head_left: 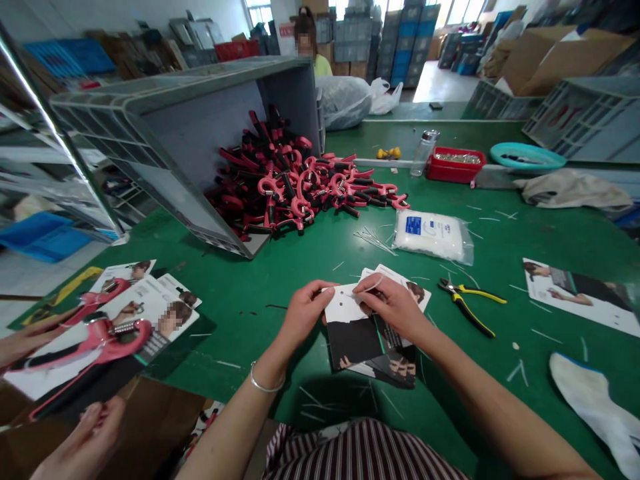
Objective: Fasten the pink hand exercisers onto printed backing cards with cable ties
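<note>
In front of me a printed backing card (353,343) with small punched holes lies over other cards on the green table. My left hand (304,312) pinches its upper left edge, with the thumb on top. My right hand (393,303) is closed on a thin white cable tie (369,287) at the card's upper edge, near the holes; whether the tie passes through a hole is hidden by the fingers. More printed cards (420,293) stick out behind and below. To the right of my right hand lie cutting pliers (470,297) with yellow and black handles.
A tipped grey crate (200,87) spills red and black spring-handled hand grips (305,187). A bag of cable ties (433,235), loose ties and a white glove (593,400) lie around. At left, another person's hands (85,440) are by carded grips (107,340) above a cardboard box.
</note>
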A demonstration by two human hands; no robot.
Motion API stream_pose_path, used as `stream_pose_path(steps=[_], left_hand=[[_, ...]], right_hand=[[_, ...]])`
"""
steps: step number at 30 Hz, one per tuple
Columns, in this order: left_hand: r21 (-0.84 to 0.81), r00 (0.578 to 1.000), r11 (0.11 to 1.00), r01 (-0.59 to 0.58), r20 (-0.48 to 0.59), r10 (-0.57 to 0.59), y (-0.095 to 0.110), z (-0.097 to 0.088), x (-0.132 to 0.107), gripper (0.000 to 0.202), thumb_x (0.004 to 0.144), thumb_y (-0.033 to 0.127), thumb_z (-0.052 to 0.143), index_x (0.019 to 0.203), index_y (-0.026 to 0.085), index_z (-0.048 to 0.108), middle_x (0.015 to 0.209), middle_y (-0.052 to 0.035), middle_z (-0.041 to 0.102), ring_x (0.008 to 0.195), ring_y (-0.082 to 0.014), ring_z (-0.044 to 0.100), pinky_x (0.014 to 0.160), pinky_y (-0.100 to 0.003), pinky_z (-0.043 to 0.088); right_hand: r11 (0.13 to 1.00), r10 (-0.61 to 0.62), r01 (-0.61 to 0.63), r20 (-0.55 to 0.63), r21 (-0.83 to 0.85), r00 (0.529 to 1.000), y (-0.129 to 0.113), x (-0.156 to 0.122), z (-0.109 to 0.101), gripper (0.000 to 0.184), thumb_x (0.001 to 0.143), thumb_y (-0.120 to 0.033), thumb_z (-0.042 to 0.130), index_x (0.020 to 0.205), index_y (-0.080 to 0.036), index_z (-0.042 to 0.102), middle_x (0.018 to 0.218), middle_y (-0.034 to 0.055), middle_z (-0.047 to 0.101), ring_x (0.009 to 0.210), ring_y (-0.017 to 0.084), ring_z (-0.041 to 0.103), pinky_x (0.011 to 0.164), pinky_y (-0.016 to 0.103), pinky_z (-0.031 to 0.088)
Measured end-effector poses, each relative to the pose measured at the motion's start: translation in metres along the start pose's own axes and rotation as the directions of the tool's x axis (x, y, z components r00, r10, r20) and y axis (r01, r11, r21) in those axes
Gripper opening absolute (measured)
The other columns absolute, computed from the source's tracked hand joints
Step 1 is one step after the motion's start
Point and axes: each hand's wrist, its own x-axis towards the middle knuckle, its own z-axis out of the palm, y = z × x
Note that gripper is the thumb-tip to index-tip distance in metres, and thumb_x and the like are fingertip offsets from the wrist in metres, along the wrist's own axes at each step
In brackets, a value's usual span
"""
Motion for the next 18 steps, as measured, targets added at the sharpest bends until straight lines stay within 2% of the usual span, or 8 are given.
stream_pose_path(steps=[2,5,8,10,13,16,18], left_hand=[[-0.157,0.995,0.983,0.097,0.019,-0.096,-0.017,-0.01,0.004,0.038,0.084,0.044,0.063,0.098,0.01,0.071,0.082,-0.0085,0.071,0.068,-0.0157,0.064,0.062,-0.025,0.051],[-0.38,0.96,0.882,0.278,0.121,-0.251,-0.044,-0.022,0.003,0.036,0.083,0.042,0.064,0.094,0.008,0.07,0.088,-0.0143,0.073,0.075,-0.0198,0.068,0.071,-0.032,0.054],[-0.397,0.953,0.866,0.303,0.149,-0.265,-0.06,-0.025,-0.005,0.033,0.076,0.032,0.075,0.099,0.011,0.068,0.097,-0.0134,0.073,0.081,-0.0193,0.069,0.076,-0.031,0.054],[-0.349,0.958,0.892,0.287,0.123,-0.26,-0.065,-0.022,-0.006,0.037,0.073,0.031,0.078,0.102,0.012,0.067,0.097,-0.0111,0.073,0.08,-0.0174,0.068,0.074,-0.028,0.053],[-0.224,0.974,0.948,0.225,0.016,-0.227,-0.066,-0.015,-0.004,0.033,0.07,0.032,0.077,0.095,0.012,0.066,0.078,-0.004,0.07,0.063,-0.0122,0.063,0.06,-0.022,0.048],[0.025,0.984,0.987,0.16,-0.088,-0.158,-0.065,-0.018,-0.011,0.025,0.073,0.032,0.07,0.09,0.015,0.064,0.065,0.0027,0.063,0.046,-0.0084,0.051,0.048,-0.019,0.038],[0.243,0.987,0.965,0.098,-0.148,-0.063,-0.063,-0.027,-0.025,0.018,0.077,0.031,0.065,0.088,0.016,0.065,0.069,0.0019,0.063,0.048,-0.0088,0.05,0.049,-0.019,0.038]], right_hand=[[1.0,-0.015,0.015,0.02,-0.022,1.0,0.009,0.005,0.011,0.013,0.093,-0.028,0.056,0.097,-0.023,0.068,0.095,0.0041,0.068,0.09,0.02,0.062,0.083,0.035,0.048],[0.992,-0.061,0.067,0.055,-0.103,0.997,0.023,0.007,0.03,0.014,0.094,-0.027,0.056,0.097,-0.023,0.069,0.093,0.0043,0.069,0.092,0.021,0.061,0.086,0.037,0.046],[0.985,-0.093,0.104,0.085,-0.14,0.992,0.029,0.004,0.042,0.015,0.095,-0.026,0.056,0.098,-0.024,0.07,0.093,0.0045,0.07,0.093,0.021,0.06,0.088,0.037,0.044],[0.985,-0.089,0.1,0.082,-0.143,0.993,0.029,0.004,0.043,0.015,0.095,-0.026,0.056,0.097,-0.024,0.07,0.093,0.0042,0.07,0.093,0.02,0.06,0.088,0.036,0.044],[0.986,-0.066,0.079,0.092,-0.143,0.994,0.027,0.004,0.041,0.015,0.094,-0.025,0.057,0.097,-0.023,0.071,0.093,0.0042,0.07,0.093,0.021,0.06,0.088,0.036,0.044],[0.994,-0.038,0.048,0.105,-0.097,0.994,0.026,0.005,0.036,0.016,0.095,-0.026,0.055,0.101,-0.023,0.07,0.096,0.0044,0.07,0.094,0.02,0.061,0.087,0.035,0.044],[0.997,-0.031,0.039,0.115,-0.068,0.993,0.027,0.004,0.034,0.017,0.095,-0.026,0.055,0.101,-0.024,0.07,0.097,0.0041,0.07,0.095,0.02,0.061,0.087,0.035,0.045]])
